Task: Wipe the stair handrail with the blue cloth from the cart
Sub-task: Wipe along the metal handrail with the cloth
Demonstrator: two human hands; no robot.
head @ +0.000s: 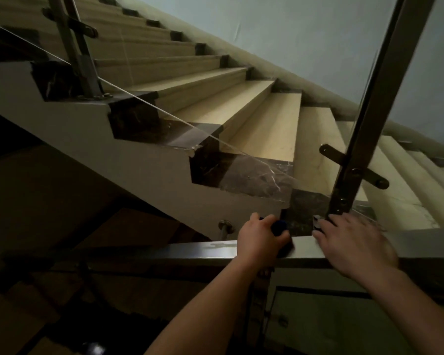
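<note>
The blue cloth [280,226] sits at 5 o'clock in the view, bunched on top of the flat metal handrail [190,249] that runs across the lower frame. Only a small dark-blue wad shows past the knuckles. The left hand [260,242] is curled over it and pressing it onto the rail. Gripped like that, the cloth probably covers the rail's top and far edge in one pass.

At 3 o'clock from the cloth, close but not touching, the right hand [354,242] lies flat with its fingers spread on the same rail, holding nothing. It looks placed to brace the body. Its fingertips reach the foot of a metal post [369,119], which rises toward 1 o'clock.

By count there are one cloth, two hands and one rail being wiped. A second upright [75,47] stands at 11 o'clock beside the stair treads [262,129]. No cart is in view.
</note>
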